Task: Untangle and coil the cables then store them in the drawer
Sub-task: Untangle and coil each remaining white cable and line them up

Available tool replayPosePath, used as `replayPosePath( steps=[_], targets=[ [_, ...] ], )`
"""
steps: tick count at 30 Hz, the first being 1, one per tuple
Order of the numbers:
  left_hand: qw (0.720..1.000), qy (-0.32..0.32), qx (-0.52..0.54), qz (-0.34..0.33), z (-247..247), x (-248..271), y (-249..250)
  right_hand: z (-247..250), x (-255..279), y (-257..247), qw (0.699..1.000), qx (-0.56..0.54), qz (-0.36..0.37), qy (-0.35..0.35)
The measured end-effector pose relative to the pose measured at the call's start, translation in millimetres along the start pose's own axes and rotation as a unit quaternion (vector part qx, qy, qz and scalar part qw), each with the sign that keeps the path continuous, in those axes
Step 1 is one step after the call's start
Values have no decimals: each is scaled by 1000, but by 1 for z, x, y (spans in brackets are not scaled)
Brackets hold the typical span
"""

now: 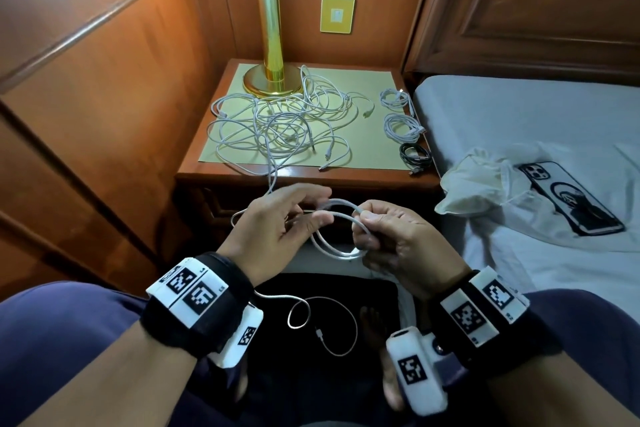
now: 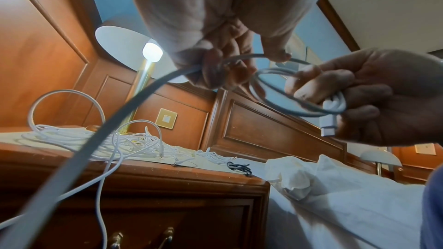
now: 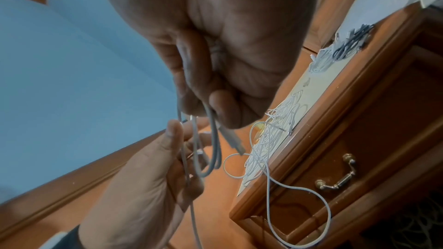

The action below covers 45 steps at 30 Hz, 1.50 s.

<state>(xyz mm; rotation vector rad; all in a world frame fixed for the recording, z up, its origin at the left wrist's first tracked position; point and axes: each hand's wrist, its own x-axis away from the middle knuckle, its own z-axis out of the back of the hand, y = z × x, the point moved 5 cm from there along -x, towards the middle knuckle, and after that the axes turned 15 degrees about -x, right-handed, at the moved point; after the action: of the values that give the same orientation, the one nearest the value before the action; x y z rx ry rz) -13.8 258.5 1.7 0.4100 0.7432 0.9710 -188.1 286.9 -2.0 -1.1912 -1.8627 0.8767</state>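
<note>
A small coil of white cable (image 1: 334, 248) hangs between my two hands in front of the nightstand (image 1: 304, 176). My right hand (image 1: 367, 217) pinches the coil's loops, its USB plug (image 2: 326, 126) lying in the palm. My left hand (image 1: 313, 208) curls round the strand (image 2: 167, 79) feeding the coil. That strand leads up to a big tangle of white cables (image 1: 284, 125) on the nightstand top. Its loose end (image 1: 330, 326) trails over my lap. Two white coils (image 1: 401, 114) and a black coil (image 1: 415, 154) lie at the top's right edge. The drawer (image 3: 383, 139) is closed.
A lit brass lamp (image 1: 272, 28) stands at the back of the nightstand. The bed (image 1: 519, 114) lies to the right, with a phone (image 1: 571, 198) and a crumpled white bag (image 1: 478, 184) on it. Wood panelling runs along the left. The drawer has a brass handle (image 3: 335, 181).
</note>
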Motion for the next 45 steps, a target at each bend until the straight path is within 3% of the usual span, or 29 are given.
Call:
replayPosePath(
  steps=[9, 15, 23, 27, 30, 36, 42, 45],
  targets=[
    [1000, 8, -14, -21, -4, -1, 4, -3, -1, 12, 994, 105, -27, -17],
    [999, -41, 10, 7, -14, -3, 7, -7, 0, 12, 998, 35, -39, -23],
    [1000, -19, -19, -2, -13, -2, 8, -8, 2, 15, 996, -36, -76, -16],
    [999, -32, 29, 21, -5, -4, 0, 0, 2, 8, 994, -87, -69, 14],
    [999, -43, -12, 19, 12, -5, -11, 14, 3, -7, 988, -141, -38, 53],
    [989, 77, -77, 98, 66, -15, -49, 43, 5, -35, 982, -147, 43, 107],
    [954, 190, -156, 172, 86, -3, -54, 59, 12, -52, 961, -151, 150, 177],
    [949, 208, -184, 149, 76, -1, -42, 59, 14, -56, 953, -130, 208, 179]
  ],
)
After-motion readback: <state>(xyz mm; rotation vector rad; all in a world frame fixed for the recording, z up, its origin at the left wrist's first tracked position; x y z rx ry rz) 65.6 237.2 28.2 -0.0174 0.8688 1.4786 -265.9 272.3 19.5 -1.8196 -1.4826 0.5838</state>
